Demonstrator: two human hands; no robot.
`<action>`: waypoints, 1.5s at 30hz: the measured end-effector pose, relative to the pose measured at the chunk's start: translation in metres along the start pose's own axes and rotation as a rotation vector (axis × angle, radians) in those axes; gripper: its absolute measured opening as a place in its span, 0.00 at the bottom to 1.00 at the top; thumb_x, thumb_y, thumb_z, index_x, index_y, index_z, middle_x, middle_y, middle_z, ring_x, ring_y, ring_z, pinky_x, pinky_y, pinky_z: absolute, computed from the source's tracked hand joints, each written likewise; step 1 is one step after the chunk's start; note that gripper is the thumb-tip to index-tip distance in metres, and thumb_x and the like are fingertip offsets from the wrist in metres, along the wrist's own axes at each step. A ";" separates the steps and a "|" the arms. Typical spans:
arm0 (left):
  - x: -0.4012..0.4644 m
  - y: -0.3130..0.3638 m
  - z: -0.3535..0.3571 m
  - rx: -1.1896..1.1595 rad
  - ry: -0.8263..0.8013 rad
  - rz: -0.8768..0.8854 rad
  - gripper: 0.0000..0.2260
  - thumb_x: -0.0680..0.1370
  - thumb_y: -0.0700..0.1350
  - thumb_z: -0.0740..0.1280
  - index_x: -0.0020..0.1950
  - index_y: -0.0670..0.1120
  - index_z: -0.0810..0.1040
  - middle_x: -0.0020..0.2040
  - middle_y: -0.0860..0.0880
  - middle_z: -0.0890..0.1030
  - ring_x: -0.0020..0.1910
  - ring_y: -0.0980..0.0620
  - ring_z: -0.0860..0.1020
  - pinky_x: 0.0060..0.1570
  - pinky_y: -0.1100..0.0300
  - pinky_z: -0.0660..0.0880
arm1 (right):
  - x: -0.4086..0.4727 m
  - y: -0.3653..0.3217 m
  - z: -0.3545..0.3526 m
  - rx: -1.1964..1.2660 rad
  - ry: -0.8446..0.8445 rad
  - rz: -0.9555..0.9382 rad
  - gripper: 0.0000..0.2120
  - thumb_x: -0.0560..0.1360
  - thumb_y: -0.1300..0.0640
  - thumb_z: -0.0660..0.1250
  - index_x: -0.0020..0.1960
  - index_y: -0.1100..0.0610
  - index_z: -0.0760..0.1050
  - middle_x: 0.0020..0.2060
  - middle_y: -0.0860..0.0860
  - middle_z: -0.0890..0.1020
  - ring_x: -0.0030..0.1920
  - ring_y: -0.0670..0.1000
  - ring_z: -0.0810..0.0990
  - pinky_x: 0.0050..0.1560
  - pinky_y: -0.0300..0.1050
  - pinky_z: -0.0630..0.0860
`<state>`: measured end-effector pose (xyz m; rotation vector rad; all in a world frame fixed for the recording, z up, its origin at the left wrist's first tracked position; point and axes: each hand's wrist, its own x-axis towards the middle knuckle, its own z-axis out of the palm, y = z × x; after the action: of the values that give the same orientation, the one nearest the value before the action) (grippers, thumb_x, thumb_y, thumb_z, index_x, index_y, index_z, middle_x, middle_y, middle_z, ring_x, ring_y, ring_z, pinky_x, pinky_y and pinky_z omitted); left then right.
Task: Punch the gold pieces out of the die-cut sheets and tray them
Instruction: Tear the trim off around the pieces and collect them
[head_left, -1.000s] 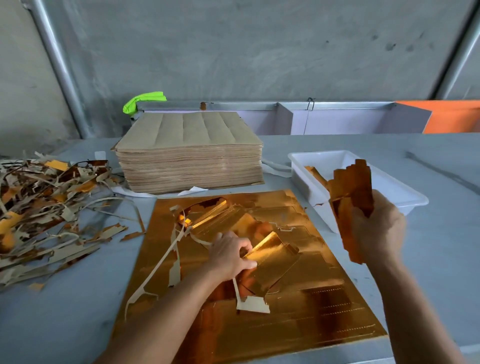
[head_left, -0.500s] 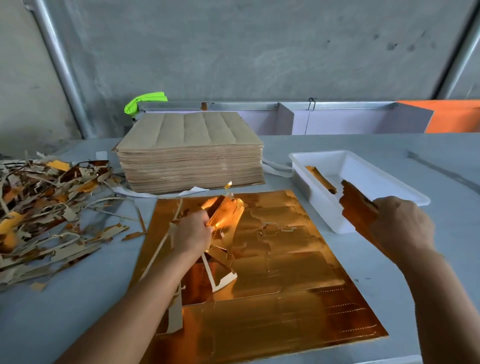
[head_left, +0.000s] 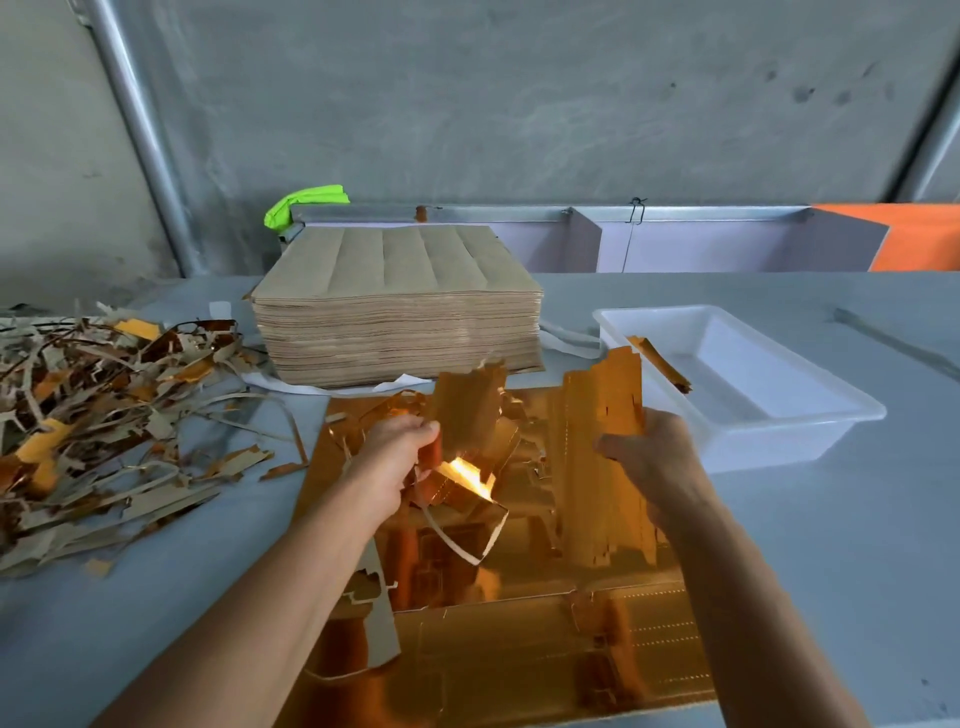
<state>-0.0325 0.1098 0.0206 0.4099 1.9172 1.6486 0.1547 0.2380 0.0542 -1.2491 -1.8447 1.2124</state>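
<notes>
Since half a second ago, both hands have risen over the gold die-cut sheet (head_left: 519, 634). At nine o'clock lies the scrap heap (head_left: 104, 426), untouched. Next, the left hand (head_left: 395, 457) pinches a freshly torn gold piece (head_left: 470, 410), its long axis pointing to twelve. Beside it, the right hand (head_left: 649, 457) grips a bundle of punched pieces (head_left: 602, 415), also upright. The white tray (head_left: 810, 410) sits at two o'clock, nearer the right hand, so I judge the bundle goes there.
</notes>
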 end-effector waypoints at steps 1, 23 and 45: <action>0.000 0.001 -0.001 -0.104 -0.024 -0.058 0.01 0.78 0.42 0.66 0.48 0.47 0.76 0.47 0.45 0.79 0.45 0.48 0.78 0.42 0.56 0.75 | 0.001 0.001 0.002 -0.042 0.000 -0.013 0.02 0.74 0.64 0.69 0.45 0.61 0.75 0.41 0.60 0.80 0.43 0.60 0.80 0.40 0.49 0.77; -0.019 0.010 0.021 0.114 -0.178 0.205 0.08 0.79 0.44 0.65 0.39 0.47 0.77 0.36 0.50 0.77 0.38 0.53 0.75 0.40 0.61 0.71 | -0.006 0.009 0.016 0.116 -0.149 0.162 0.03 0.77 0.61 0.65 0.49 0.59 0.72 0.44 0.56 0.80 0.39 0.50 0.78 0.32 0.41 0.70; -0.014 -0.007 0.001 0.811 -0.292 0.367 0.08 0.73 0.40 0.73 0.39 0.52 0.79 0.45 0.57 0.80 0.46 0.59 0.77 0.45 0.63 0.71 | 0.002 0.015 0.010 0.200 0.041 -0.090 0.02 0.78 0.57 0.65 0.49 0.52 0.72 0.45 0.53 0.81 0.43 0.54 0.80 0.48 0.55 0.79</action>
<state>-0.0195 0.1015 0.0171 1.3009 2.2897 0.8417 0.1517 0.2384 0.0365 -1.0630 -1.6857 1.2772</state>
